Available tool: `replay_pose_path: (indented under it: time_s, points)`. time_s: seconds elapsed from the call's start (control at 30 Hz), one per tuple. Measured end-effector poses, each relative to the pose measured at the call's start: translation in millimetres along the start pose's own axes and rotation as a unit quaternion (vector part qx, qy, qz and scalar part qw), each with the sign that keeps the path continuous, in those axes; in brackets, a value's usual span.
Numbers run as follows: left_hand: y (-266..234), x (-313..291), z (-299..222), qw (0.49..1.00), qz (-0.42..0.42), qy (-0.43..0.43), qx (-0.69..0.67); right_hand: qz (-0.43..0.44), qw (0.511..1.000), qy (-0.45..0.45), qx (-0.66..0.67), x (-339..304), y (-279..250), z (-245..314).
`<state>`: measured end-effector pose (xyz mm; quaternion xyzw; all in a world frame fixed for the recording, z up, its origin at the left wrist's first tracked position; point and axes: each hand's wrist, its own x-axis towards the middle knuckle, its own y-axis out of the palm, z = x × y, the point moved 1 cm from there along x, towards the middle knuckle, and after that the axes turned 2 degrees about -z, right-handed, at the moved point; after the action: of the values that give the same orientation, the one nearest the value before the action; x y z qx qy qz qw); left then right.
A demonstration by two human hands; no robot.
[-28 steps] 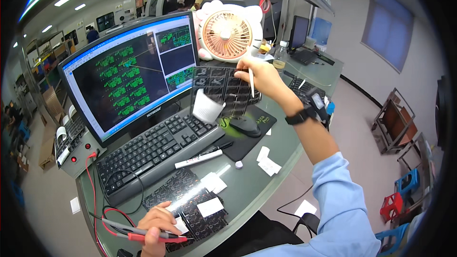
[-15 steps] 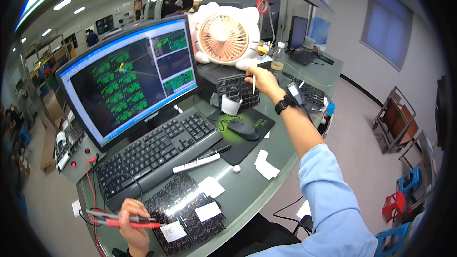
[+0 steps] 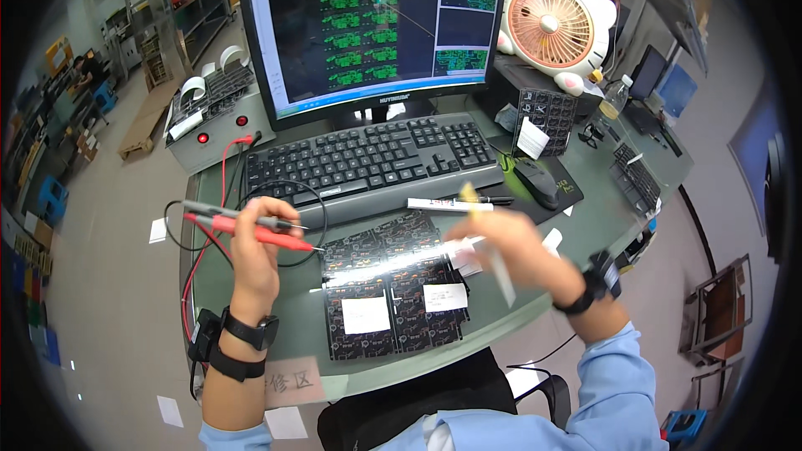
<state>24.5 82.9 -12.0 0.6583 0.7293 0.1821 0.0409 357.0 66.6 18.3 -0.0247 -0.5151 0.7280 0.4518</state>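
1. Across the centre, a green worktop [image 3: 296,317] bears dark boards [image 3: 403,292] and a keyboard [image 3: 368,157]; monitor [image 3: 359,42] at upper centre, floor [image 3: 109,259] at left.
2. Left of centre, the left hand [image 3: 255,250] grips two probes [image 3: 251,230].
3. Since earlier, the right hand [image 3: 520,250], blurred, has left the upright board [image 3: 553,117], upper right, for the dark boards, holding a white stick [image 3: 503,276].

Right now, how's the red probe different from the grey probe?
Colour: the red probe is bright red, while the grey probe is dull grey.
Place: in the picture, the red probe's tip sits lower and farther right than the grey probe's tip.
Same: both are long and thin with pointy tips, and the left hand holds them together.
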Motion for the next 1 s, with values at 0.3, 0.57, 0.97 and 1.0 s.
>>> replay_pose_path:
  time_s: [0.3, 0.57, 0.97, 1.0]
  points:
    - [2.2, -2.3, 22.6, 0.978, 0.148, -0.083, 0.118, 0.170, 0.968, -0.074, -0.168, -18.2, 25.5, 51.4]
    - [-0.6, -3.7, 16.7, 0.991, 0.094, -0.090, -0.034, 0.154, 0.976, -0.045, -0.147, -16.0, 31.8, 42.2]
    - [-13.9, 8.3, 6.0, 0.941, 0.049, -0.221, -0.253, 0.142, 0.982, -0.026, -0.121, -13.1, 28.7, 46.8]
    - [-14.3, 8.3, 6.1, 0.939, 0.046, -0.225, -0.257, 0.141, 0.983, -0.027, -0.118, -12.8, 29.1, 46.5]
